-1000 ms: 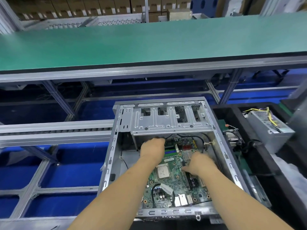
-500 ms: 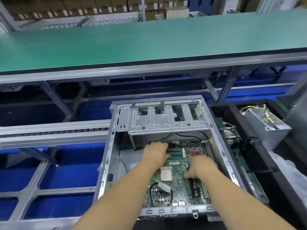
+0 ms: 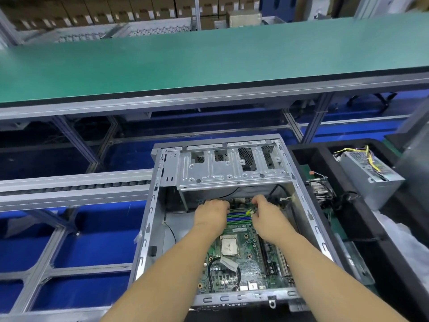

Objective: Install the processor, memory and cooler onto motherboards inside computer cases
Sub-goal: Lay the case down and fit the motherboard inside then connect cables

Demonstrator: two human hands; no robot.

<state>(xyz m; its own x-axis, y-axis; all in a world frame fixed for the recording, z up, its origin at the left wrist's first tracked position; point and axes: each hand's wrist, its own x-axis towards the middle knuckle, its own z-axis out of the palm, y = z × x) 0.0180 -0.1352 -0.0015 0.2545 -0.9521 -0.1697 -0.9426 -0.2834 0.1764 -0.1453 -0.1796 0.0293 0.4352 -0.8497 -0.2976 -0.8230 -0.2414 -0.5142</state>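
green motherboard (image 3: 234, 266) lettering unreadable; both hands' fingers (image 3: 256, 201) curl at memory slots (image 3: 239, 216).

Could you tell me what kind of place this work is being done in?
Most likely a computer assembly line in a factory: a long green bench on aluminium framing, an open computer case on a roller track, and stacked cardboard cartons behind.

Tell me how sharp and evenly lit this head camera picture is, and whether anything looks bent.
Head view: wide-angle lens bows the green bench edge and the case walls; cardboard boxes at the top are blurred; the motherboard between the forearms is fairly sharp; lighting is even overhead, with deep shadow under the bench and soft glare on the drive bracket.
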